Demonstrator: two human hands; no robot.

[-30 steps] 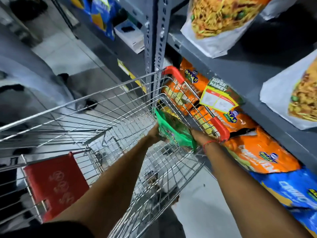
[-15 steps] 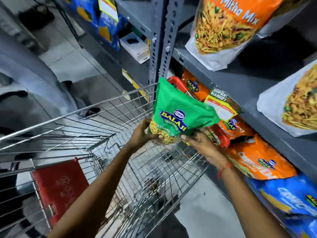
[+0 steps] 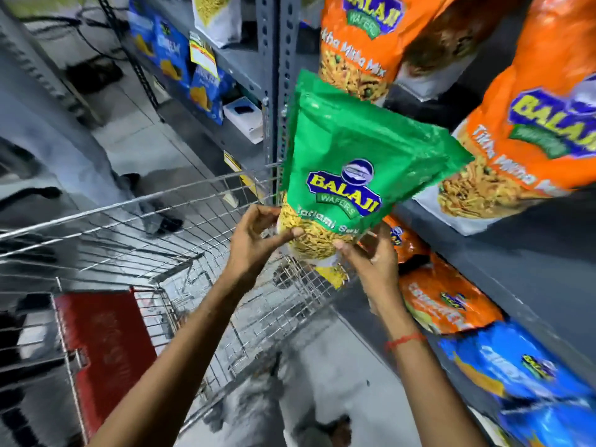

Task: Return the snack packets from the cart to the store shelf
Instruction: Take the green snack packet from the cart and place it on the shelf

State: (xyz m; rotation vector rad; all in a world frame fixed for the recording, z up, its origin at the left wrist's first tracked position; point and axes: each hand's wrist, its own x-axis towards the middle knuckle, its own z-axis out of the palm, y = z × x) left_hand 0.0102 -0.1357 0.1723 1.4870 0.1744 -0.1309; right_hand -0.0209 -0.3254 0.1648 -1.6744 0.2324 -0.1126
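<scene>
Green foil snack packet point(image 3: 351, 175) pinched at its lower corners by left hand point(image 3: 258, 233) and right hand point(image 3: 371, 256), above wire shopping cart point(image 3: 180, 253), beside grey metal store shelf point(image 3: 483, 259); pale tiled floor point(image 3: 129, 137).

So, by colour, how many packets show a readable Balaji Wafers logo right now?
green packet: 1
orange packets: 2
Total: 3
The logos on the lower-shelf packets are too blurred to read.
</scene>
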